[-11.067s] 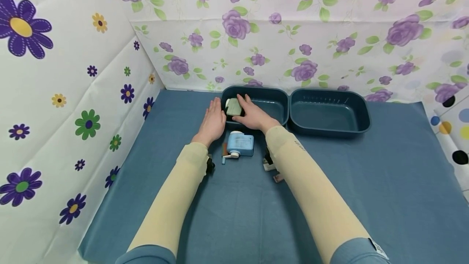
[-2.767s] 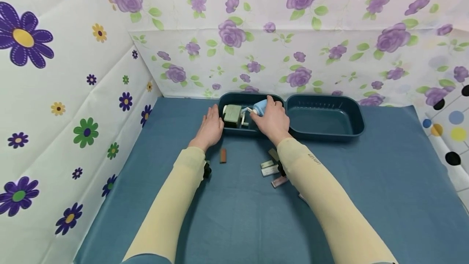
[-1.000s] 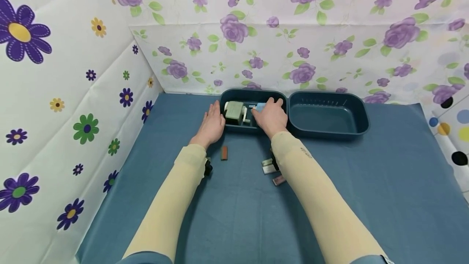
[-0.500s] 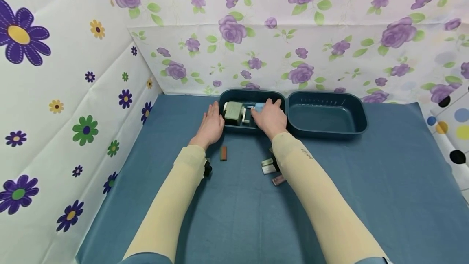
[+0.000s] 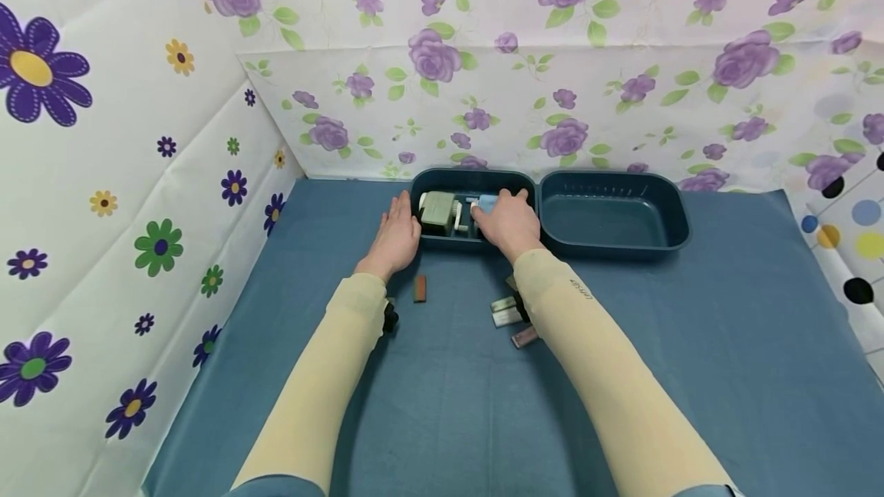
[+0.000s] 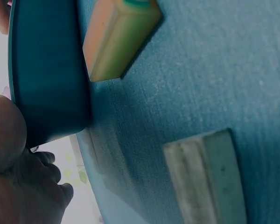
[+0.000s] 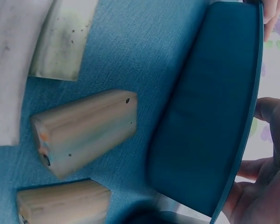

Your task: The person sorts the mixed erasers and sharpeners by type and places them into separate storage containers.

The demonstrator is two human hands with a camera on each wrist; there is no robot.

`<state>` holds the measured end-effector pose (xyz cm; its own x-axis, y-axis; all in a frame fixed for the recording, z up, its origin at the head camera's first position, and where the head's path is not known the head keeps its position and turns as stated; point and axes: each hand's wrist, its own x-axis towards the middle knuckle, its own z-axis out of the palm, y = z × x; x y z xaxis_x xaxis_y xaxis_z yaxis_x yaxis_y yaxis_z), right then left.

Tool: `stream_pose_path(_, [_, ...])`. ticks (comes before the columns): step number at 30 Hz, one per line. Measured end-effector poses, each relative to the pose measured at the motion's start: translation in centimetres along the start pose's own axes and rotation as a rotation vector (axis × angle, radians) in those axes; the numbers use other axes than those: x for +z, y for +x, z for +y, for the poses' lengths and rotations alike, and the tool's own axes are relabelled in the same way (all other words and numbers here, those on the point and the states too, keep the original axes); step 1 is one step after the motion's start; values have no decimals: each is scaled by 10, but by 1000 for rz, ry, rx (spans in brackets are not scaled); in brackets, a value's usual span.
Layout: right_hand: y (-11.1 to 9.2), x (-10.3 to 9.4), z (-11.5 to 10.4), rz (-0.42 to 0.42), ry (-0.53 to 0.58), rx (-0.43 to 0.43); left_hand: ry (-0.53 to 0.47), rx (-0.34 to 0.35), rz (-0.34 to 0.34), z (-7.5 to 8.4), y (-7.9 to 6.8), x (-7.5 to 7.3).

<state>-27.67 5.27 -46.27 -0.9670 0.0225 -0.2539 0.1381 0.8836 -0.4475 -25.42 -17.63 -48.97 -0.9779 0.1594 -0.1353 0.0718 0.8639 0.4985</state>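
Observation:
In the head view, my left hand (image 5: 396, 235) lies with straight fingers against the left end of the left dark teal bin (image 5: 476, 244). A green crank pencil sharpener (image 5: 438, 211) sits inside that bin, its pale crank pointing right. My right hand (image 5: 509, 219) reaches over the bin's front rim and grips a blue crank pencil sharpener (image 5: 486, 202), which it largely covers. In the right wrist view, the bin's outer wall (image 7: 205, 107) hides what those fingers hold. The left wrist view shows part of my left hand (image 6: 23, 182) beside the bin's outer wall (image 6: 49, 70).
A second teal bin (image 5: 615, 213) adjoins on the right. On the blue cloth in front lie an orange-green eraser (image 5: 420, 289), a white eraser (image 5: 507, 317) and a pink eraser (image 5: 525, 337). More eraser blocks (image 7: 86, 128) lie under my right forearm. Patterned sheets stand behind and left.
The blue pencil sharpener, on the cloth in the earliest frame, is now inside the left bin, lowered there by my right hand. Over the last second both hands barely move.

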Motion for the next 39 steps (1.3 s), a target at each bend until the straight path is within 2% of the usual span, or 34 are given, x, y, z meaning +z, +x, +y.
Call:
stream_pose_path(9, [-3, -3, -1, -24, -21, 12, 9, 1, 2, -2, 3, 2])
stream_pose_path(20, [-5, -4, 2, 8, -5, -25, 8, 5, 9, -3, 4, 3])
stream_pose_path(31, [-10, -16, 11, 31, 17, -116, 9, -2, -3, -1, 1, 1])
stream_pose_path(39, [-16, -33, 30, 4, 120, -240, 26, 15, 9, -3, 2, 1])
